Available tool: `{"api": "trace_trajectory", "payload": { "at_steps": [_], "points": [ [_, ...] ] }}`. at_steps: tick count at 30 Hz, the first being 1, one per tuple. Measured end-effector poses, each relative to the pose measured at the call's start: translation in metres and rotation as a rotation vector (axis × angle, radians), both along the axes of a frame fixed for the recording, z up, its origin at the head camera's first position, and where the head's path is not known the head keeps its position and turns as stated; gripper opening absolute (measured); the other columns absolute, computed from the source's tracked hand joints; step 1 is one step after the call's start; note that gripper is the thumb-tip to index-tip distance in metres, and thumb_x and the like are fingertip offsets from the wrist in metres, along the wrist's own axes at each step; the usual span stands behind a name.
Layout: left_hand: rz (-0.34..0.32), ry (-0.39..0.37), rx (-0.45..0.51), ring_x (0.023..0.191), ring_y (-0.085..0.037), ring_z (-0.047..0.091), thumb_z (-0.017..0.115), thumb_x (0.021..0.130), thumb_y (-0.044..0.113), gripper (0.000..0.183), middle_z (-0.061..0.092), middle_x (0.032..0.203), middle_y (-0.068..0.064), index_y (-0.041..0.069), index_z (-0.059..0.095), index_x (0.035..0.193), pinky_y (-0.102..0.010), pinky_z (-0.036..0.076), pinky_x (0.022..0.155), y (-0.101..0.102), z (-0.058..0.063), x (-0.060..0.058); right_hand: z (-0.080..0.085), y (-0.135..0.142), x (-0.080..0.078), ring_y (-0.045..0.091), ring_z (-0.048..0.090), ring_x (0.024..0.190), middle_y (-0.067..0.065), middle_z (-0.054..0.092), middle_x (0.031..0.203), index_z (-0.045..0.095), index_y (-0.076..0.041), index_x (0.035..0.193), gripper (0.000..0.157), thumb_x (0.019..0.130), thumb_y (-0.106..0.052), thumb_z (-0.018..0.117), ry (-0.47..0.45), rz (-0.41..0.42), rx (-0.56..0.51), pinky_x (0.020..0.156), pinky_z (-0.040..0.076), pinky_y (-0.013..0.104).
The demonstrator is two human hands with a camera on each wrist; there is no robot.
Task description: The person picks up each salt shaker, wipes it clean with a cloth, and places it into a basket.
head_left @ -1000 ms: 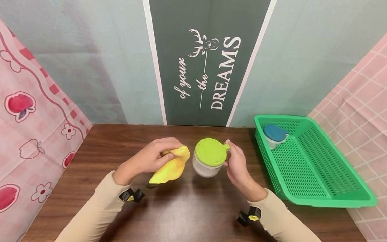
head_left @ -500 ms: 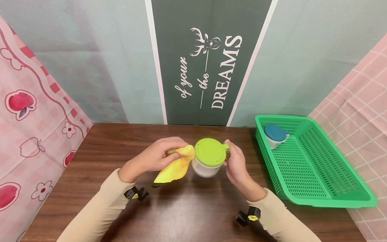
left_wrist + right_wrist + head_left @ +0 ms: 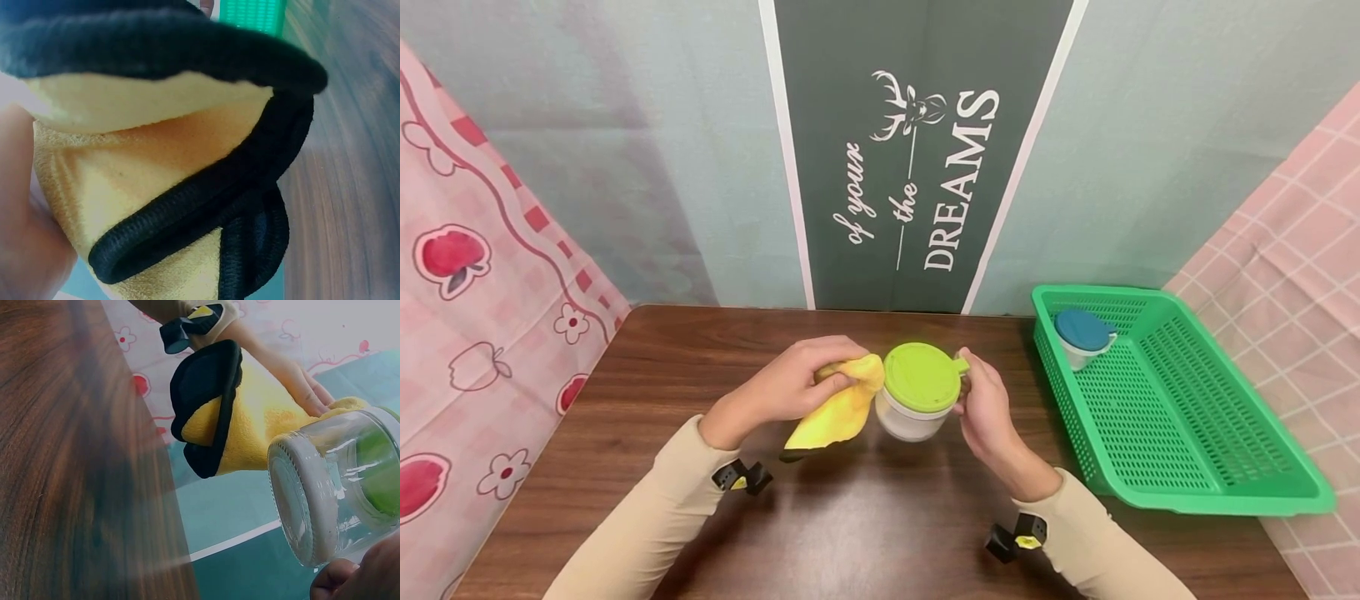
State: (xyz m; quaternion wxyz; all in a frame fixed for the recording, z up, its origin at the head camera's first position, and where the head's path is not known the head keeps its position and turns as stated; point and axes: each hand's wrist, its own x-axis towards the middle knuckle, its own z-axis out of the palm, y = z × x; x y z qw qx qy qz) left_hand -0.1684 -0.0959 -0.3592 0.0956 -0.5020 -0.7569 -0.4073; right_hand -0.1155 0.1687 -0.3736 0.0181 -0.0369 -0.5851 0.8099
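Between the two hands is a clear glass jar (image 3: 912, 421) with a lime-green lid (image 3: 922, 377) and a side handle. My right hand (image 3: 987, 408) grips the jar by that handle, holding it up over the table. My left hand (image 3: 793, 379) pinches a bunched yellow cloth (image 3: 835, 417) with a dark edging, and the cloth's upper end meets the jar's left side near the lid. Black-bordered folds of the cloth (image 3: 150, 169) fill much of the left wrist view. From the right wrist, the jar's ribbed base (image 3: 294, 500) shows, with the cloth behind it.
A green perforated basket (image 3: 1165, 487) stands at the right of the brown wooden table (image 3: 850, 533). Inside its back left corner sits another jar with a blue lid (image 3: 1082, 330). Printed cloth hangings enclose the table at the back and both sides.
My left hand has moved a little to the right, bringing the yellow cloth from beside the jar up against it. The right hand and the jar have hardly moved.
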Motion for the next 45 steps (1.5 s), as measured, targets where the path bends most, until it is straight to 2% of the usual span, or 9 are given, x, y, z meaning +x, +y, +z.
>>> {"api": "trace_trajectory", "payload": {
  "at_steps": [17,31,45],
  "points": [
    [0.041,-0.039,-0.006,0.103,-0.016,0.065,0.069,0.094,0.004,0.025,0.071,0.111,-0.003,0.004,0.070,0.119,-0.037,0.052,0.092,0.001,-0.001,-0.004,0.000,-0.001,0.001,0.005,0.038,0.053,-0.007,0.044,0.059,0.052,-0.017,0.070,0.043,0.110,-0.021,0.037,-0.015,-0.003,0.005,0.048,0.029,0.017],
    [0.076,-0.082,-0.026,0.100,-0.016,0.065,0.067,0.095,0.005,0.026,0.071,0.110,-0.004,0.003,0.069,0.121,-0.036,0.053,0.091,0.007,-0.003,-0.015,-0.001,-0.003,0.005,0.005,0.040,0.052,-0.007,0.044,0.059,0.053,-0.017,0.069,0.045,0.110,-0.021,0.036,-0.024,0.004,0.023,0.048,0.030,0.016],
    [0.048,-0.045,-0.003,0.106,-0.017,0.065,0.066,0.097,0.009,0.024,0.071,0.113,-0.004,0.005,0.070,0.121,-0.036,0.051,0.094,0.018,-0.005,-0.029,-0.001,-0.007,0.004,0.004,0.039,0.051,-0.008,0.042,0.058,0.052,-0.017,0.068,0.045,0.110,-0.022,0.037,-0.012,0.015,0.010,0.048,0.029,0.018]
  ]
}}
